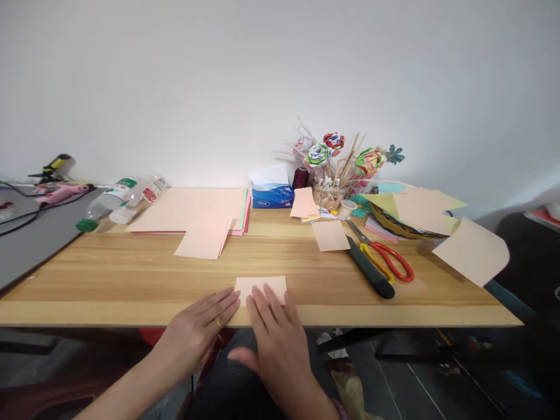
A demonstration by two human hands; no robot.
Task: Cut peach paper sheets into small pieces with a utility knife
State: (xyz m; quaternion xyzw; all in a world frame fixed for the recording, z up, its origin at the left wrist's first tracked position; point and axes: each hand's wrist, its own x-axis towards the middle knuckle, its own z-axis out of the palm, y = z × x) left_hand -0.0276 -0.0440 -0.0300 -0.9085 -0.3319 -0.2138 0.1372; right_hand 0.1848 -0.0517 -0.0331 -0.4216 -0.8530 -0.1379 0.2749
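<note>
A small pale pink piece of paper (262,283), which looks folded, lies flat at the table's front edge. My right hand (277,332) presses on it from above, fingers stretched out and the thumb apart. At the paper's left side rests my left hand (203,321), its extended fingertips touching the edge. A ring shows on one of its fingers. The lower part of the paper is partly covered by the fingers.
Scissors (396,262) and a dark utility knife (370,268) lie to the right. Behind are paper sheets (192,204), a tissue pack (273,197) and paper flowers (319,154). Plastic bottles (107,201) and a pink glue gun (65,192) are at left.
</note>
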